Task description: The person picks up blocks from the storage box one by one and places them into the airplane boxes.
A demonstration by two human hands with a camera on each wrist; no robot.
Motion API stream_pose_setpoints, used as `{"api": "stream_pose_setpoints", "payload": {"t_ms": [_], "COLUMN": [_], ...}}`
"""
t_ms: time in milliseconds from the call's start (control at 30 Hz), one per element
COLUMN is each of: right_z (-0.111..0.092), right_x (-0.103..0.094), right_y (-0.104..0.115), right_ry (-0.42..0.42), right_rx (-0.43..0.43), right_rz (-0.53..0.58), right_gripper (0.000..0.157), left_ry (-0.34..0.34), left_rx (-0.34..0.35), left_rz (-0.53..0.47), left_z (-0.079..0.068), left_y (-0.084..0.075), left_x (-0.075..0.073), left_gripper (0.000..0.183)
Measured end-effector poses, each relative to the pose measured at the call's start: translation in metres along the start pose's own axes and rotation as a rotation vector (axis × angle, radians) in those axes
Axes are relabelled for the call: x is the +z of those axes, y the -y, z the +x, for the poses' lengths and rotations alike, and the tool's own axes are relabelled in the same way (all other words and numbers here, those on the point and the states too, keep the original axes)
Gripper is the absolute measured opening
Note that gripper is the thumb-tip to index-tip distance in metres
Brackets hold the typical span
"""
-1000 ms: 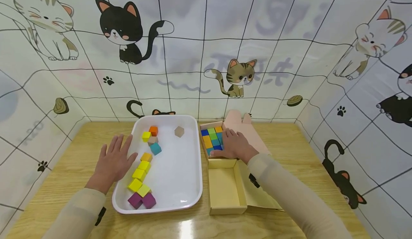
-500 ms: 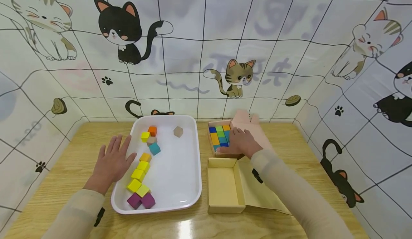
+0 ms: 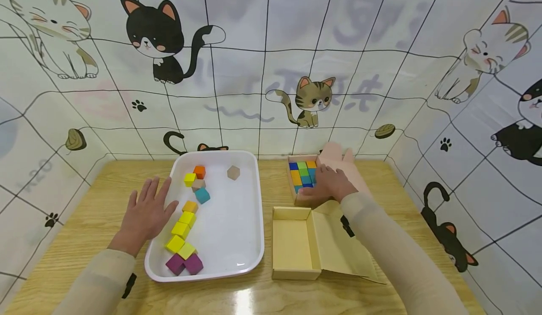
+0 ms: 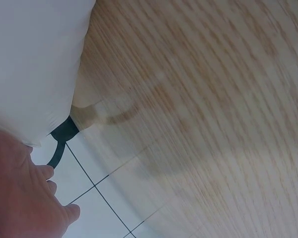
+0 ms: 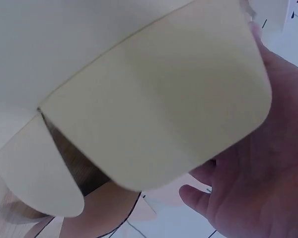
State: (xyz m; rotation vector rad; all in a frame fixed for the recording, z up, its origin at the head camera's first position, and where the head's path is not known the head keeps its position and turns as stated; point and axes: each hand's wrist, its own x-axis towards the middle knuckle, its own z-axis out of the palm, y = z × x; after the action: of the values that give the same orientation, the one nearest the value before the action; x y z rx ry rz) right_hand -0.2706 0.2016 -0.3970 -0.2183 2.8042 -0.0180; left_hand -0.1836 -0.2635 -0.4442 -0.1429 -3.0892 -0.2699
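Note:
My left hand [image 3: 146,214] lies flat with its fingers spread at the left rim of a white tray [image 3: 230,254]. My right hand [image 3: 332,183] rests over the right part of a small pink box [image 3: 295,195] packed with coloured blocks [image 3: 301,176]; its thumb lies along the box's front side. The fingers look extended, but their tips are partly hidden. In the right wrist view, a pale cardboard flap [image 5: 174,99] covers part of the right hand [image 5: 268,163]. The left hand [image 4: 22,188] shows at the left wrist view's lower left, holding nothing.
Inside the tray, a chain of yellow cubes [image 3: 181,230], purple cubes [image 3: 193,263], a teal cube [image 3: 202,195] and an orange cube [image 3: 199,172] sit left, with a tan block [image 3: 233,173] apart. An open yellowish box [image 3: 292,244] with its lid folded right stands in front of the pink box.
The pink box with its blocks has slid to the right together with my right hand, drawing away from the tray. My left hand has stayed in place.

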Motion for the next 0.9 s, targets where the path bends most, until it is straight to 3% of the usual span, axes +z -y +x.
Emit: {"api": "stream_pose_setpoints", "payload": {"t_ms": [333, 533, 900], "right_z": [-0.002, -0.009, -0.018], "right_x": [0.001, 0.007, 0.009], "right_y": [-0.028, -0.049, -0.080], "right_ry": [0.038, 0.004, -0.032], "right_rx": [0.040, 0.019, 0.008], "right_rz": [0.066, 0.176, 0.222], "right_gripper": [0.104, 0.112, 0.112], "left_ry": [-0.001, 0.004, -0.001], "left_rx": [0.003, -0.002, -0.007], "left_rz": [-0.007, -0.003, -0.005], "left_z": [0.001, 0.000, 0.000], "left_y": [0.001, 0.001, 0.000], "left_x": [0.004, 0.005, 0.003], "left_gripper": [0.072, 0.073, 0.073]}}
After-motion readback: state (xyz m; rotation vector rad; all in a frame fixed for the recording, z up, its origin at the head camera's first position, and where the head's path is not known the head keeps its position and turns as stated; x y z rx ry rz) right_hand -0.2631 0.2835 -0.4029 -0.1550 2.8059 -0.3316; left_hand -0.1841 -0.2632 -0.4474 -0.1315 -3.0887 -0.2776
